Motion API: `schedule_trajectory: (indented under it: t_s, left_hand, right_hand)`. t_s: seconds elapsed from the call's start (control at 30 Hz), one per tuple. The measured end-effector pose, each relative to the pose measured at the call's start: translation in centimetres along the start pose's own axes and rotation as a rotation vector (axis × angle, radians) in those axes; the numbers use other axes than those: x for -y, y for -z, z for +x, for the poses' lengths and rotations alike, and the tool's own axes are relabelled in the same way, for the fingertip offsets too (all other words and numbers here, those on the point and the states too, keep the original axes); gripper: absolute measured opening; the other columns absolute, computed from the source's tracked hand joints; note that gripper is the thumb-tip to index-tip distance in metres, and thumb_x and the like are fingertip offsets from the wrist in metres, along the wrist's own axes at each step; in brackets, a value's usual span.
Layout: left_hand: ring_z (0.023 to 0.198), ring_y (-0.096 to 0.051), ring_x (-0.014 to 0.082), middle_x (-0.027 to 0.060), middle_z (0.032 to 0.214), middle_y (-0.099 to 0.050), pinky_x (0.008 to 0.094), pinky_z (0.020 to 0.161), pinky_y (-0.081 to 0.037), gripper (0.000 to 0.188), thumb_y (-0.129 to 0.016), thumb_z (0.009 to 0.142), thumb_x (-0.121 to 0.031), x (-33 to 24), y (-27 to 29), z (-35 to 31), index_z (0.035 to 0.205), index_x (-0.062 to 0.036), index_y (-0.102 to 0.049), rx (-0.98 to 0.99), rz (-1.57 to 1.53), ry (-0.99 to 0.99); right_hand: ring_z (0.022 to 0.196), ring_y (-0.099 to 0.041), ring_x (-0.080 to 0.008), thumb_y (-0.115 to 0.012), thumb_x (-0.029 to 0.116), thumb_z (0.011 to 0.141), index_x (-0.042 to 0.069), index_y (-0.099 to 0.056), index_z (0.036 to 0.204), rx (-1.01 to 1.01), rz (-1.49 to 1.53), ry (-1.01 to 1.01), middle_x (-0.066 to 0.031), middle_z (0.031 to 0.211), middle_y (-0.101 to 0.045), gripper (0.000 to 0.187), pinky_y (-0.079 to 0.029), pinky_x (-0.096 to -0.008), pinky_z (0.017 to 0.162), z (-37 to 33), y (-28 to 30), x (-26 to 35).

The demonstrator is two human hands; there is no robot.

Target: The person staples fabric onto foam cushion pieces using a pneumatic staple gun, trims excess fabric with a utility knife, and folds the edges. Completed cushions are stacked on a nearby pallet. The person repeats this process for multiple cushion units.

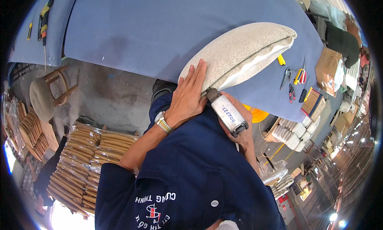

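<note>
A beige fabric-covered seat cushion (235,50) stands tilted on its edge at the front of the blue-covered table (135,30), with a white strip showing along its underside. My left hand (185,94) presses on its near left end, fingers stretched out along the fabric. In my right hand (241,114) is a staple gun (228,111) with a white body and dark ends, its nose against or very close to the cushion's near corner. The fingers under the tool are partly hidden.
Pliers (287,76), scissors (303,76) and a yellow cutter (281,59) lie right of the cushion. A power tool (44,24) rests far left. Plastic-wrapped stacks (79,162), a round-seated chair (42,98) and cardboard boxes (329,68) surround the table.
</note>
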State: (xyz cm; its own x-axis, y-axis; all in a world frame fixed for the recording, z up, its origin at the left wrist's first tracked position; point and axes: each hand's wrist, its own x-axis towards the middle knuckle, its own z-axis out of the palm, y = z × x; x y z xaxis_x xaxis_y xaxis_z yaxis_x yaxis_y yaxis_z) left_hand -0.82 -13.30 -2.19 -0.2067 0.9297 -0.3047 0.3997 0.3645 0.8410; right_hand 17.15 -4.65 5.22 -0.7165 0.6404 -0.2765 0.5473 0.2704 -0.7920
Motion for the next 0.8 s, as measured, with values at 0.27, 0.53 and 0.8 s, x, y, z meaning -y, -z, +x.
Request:
schedule_trajectory:
  t_s: [0.27,0.53,0.8]
  left_hand:
    - [0.154,-0.022,0.0454,0.0225,0.169,-0.018,0.0608,0.119,-0.031,0.109,-0.074,0.076,-0.002,0.7,-0.9,-0.2,0.164,-0.0057,-0.010,-0.006,0.027,-0.018]
    - [0.153,-0.024,0.0449,0.0218,0.167,-0.023,0.0617,0.118,-0.031,0.104,-0.079,0.082,-0.014,3.0,1.3,-1.1,0.164,-0.0086,-0.014,-0.008,-0.206,-0.062]
    - [0.153,-0.029,0.0406,0.0225,0.165,-0.029,0.0439,0.124,-0.029,0.099,-0.073,0.077,0.000,2.5,1.2,-1.1,0.162,-0.0093,-0.024,-0.069,-0.171,-0.085]
  right_hand:
    - [0.112,-0.069,-0.0343,-0.074,0.009,0.077,0.006,-0.059,0.140,0.081,0.043,-0.051,-0.0181,0.127,-0.069,0.065,-0.053,-0.0377,0.096,0.4,-0.3,-0.7]
    - [0.109,-0.070,-0.0325,-0.074,0.008,0.078,0.005,-0.062,0.136,0.007,-0.024,-0.001,-0.0166,0.124,-0.070,0.059,-0.053,-0.0372,0.095,1.6,-0.8,0.8]
    - [0.093,-0.070,-0.0349,-0.074,0.017,0.084,0.007,-0.063,0.135,-0.011,-0.101,0.116,-0.0177,0.109,-0.072,0.053,-0.055,-0.0384,0.083,1.3,-0.9,0.5]
